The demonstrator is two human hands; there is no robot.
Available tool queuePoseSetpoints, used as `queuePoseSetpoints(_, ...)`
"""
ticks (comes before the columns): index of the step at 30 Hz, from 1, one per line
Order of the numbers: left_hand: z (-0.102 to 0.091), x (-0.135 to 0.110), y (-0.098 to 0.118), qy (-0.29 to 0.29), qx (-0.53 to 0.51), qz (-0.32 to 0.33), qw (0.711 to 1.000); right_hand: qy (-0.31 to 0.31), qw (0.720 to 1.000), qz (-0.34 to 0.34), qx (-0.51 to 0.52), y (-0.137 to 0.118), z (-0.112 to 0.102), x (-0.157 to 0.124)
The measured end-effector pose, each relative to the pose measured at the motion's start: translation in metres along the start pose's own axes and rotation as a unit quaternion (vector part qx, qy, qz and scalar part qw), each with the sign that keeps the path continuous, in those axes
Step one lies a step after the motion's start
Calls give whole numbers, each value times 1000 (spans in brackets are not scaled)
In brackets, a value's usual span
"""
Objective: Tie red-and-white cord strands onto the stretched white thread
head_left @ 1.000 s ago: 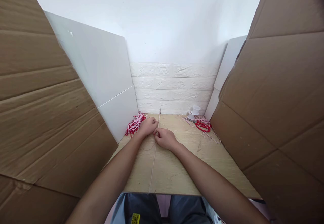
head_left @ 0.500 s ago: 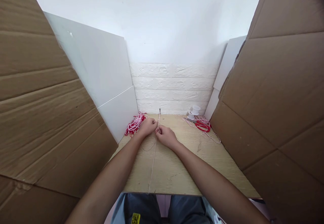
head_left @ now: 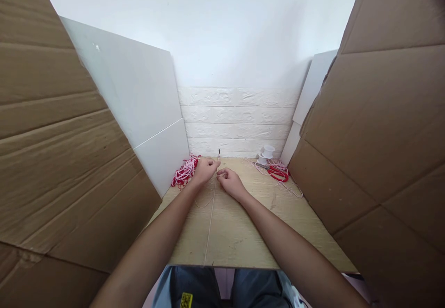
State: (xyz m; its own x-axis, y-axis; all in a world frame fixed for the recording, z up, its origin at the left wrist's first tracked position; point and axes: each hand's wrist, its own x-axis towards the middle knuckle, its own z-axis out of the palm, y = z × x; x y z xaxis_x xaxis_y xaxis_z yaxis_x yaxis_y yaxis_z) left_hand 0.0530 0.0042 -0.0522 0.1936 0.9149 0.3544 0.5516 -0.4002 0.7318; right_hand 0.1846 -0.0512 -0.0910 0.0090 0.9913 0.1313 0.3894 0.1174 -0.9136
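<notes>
A thin pale string (head_left: 210, 224) runs taut along the wooden table (head_left: 243, 238), from its near edge up to a small dark nail (head_left: 219, 152) at the far edge. My left hand (head_left: 206, 169) pinches the string just short of the nail, fingers closed. My right hand (head_left: 229, 181) sits close beside it, fingers curled in a pinch on the same string. A loose loop of string lies under my left wrist.
A heap of red and white cords (head_left: 186, 170) lies at the far left corner. Red-handled scissors (head_left: 278, 173), loose pink threads and a white spool (head_left: 268, 151) sit at the far right. Cardboard walls (head_left: 62, 159) and white panels (head_left: 139, 94) close in both sides.
Both hands have slid along the string away from me, toward the nail; the left hand is now almost at it.
</notes>
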Motion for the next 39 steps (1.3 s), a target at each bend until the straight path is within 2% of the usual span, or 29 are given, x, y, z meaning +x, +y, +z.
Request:
queuePoseSetpoints(7,2,-1,6,-49,-108,34,992,-51,988,69,130,-10,-6,-1)
queuePoseSetpoints(15,3,-12,18,-147,-154,12,977,-78,983,10,164,-10,-6,-3)
queuePoseSetpoints(21,6,-12,18,-174,-156,63,970,-51,979,38,192,-9,-6,0)
queuePoseSetpoints(27,8,-9,10,-184,-170,108,962,-40,973,66,216,-10,-8,0)
queuePoseSetpoints(36,4,-10,7,-186,-182,66,963,-46,970,62,232,-12,-9,-2)
queuePoseSetpoints(39,1,-8,7,-148,-171,79,971,-42,968,70,238,-13,-10,-2)
